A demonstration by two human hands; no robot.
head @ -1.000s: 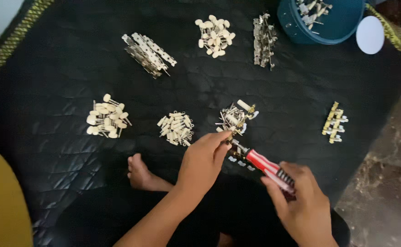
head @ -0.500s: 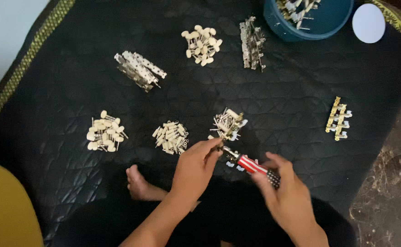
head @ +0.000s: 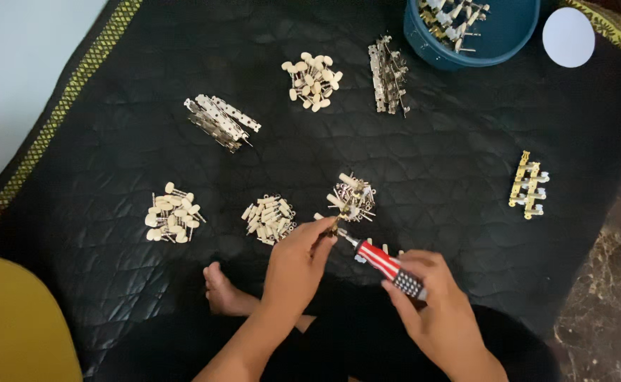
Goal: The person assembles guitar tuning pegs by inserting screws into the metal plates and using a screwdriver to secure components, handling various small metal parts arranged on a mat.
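My left hand pinches a small metal part between its fingertips, just below a pile of small metal pegs. My right hand grips a screwdriver with a red, white and dark handle; its tip points up-left and meets the part in my left hand. A few small loose parts lie on the mat beside the screwdriver.
On the black quilted mat lie piles of cream-headed pegs, metal strips and an assembled gold piece. A blue bowl holds more parts. A white disc, my bare foot and a yellow object are nearby.
The view has shifted a little. My hands stay together at the mat's near edge, with the screwdriver tip still at the part in my left fingers.
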